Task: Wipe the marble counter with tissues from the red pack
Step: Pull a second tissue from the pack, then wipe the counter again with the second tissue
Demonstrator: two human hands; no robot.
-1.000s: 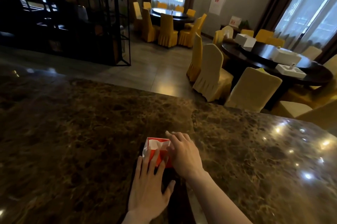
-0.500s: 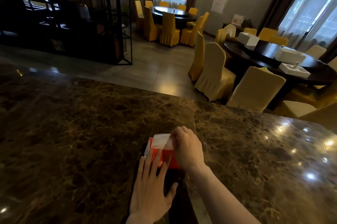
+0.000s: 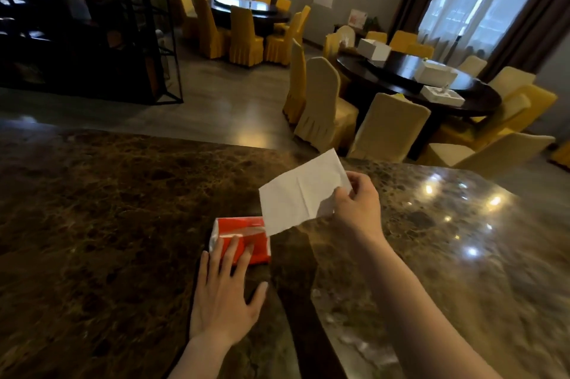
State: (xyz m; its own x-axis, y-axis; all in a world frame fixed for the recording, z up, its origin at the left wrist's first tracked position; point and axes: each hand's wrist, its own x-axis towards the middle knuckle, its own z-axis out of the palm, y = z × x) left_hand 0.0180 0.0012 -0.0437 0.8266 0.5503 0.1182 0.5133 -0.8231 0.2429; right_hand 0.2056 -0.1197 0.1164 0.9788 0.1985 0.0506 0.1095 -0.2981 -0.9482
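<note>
Brown marble counter (image 3: 108, 224) fills the near half of the view, with a dining room of round dark tables and yellow-covered chairs (image 3: 327, 107) beyond its far edge. On it lies the red pack (image 3: 246, 232), pinned flat under the fingertips of the left hand (image 3: 223, 295), whose fingers are spread and pressing down rather than curled round it. Just right of that hand and above the pack, the right hand (image 3: 357, 205) pinches one white tissue (image 3: 300, 193) by its right edge, lifted clear of the counter and hanging unfolded, its lower corner overlapping the pack's far right corner.
</note>
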